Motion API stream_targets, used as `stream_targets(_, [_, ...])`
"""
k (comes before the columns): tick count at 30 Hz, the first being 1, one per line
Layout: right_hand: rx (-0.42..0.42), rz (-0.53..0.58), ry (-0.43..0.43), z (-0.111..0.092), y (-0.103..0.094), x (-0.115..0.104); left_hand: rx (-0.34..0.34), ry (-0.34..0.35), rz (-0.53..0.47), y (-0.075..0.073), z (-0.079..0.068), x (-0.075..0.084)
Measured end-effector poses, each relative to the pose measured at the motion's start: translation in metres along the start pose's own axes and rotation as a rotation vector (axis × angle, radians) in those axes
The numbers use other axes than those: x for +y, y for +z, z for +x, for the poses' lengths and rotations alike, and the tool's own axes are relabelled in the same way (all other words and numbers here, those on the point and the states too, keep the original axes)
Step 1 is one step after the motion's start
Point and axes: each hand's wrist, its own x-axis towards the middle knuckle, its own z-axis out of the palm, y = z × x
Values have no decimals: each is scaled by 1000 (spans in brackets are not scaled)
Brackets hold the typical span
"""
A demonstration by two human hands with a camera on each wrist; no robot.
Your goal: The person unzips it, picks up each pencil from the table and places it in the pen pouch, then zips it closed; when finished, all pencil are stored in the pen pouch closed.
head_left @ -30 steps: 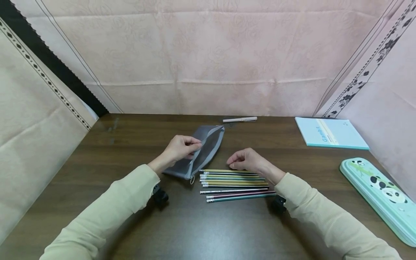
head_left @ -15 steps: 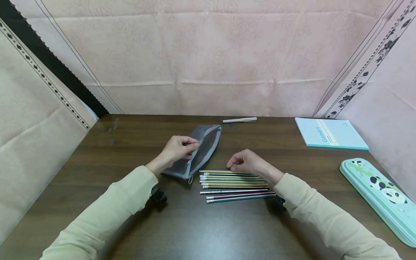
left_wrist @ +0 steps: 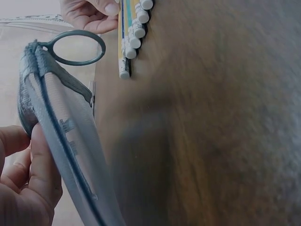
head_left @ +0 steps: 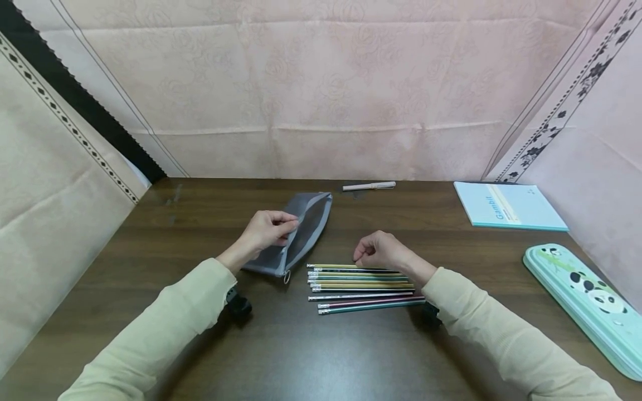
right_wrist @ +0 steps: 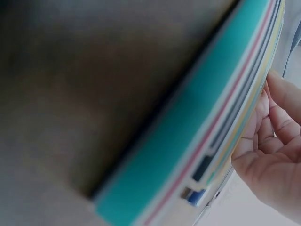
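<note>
Frame centre: left hand [head_left: 263, 231] pinches pouch [head_left: 302, 239] rim | right hand [head_left: 383, 250] curled at pencils [head_left: 361, 285], grip unclear | pouch likely soft, light; pencils stiff, best taken mid-shaft

A blue notebook [head_left: 511, 207] lies near a panda-print case [head_left: 591, 303].

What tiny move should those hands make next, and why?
Probably lift the farthest yellow pencil with the right hand: its fingers meet at that pencil, and the left hand holds the grey zip pouch with its mouth gaping nearby.
</note>
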Motion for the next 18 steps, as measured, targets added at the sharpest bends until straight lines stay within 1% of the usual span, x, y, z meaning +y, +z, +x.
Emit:
stream_targets(5, [12, -47, -15, 0, 1, -1, 7, -7, 1, -2, -1, -1])
stream_targets(14, [18, -201, -40, 2, 3, -5, 22, -19, -4, -4, 0, -2])
stream_targets(16, [33, -229, -44, 3, 0, -4, 22, -16, -11, -4, 1, -3])
stream_targets(18, [79, -240, -34, 3, -5, -4, 19, -8, -13, -4, 1, -3])
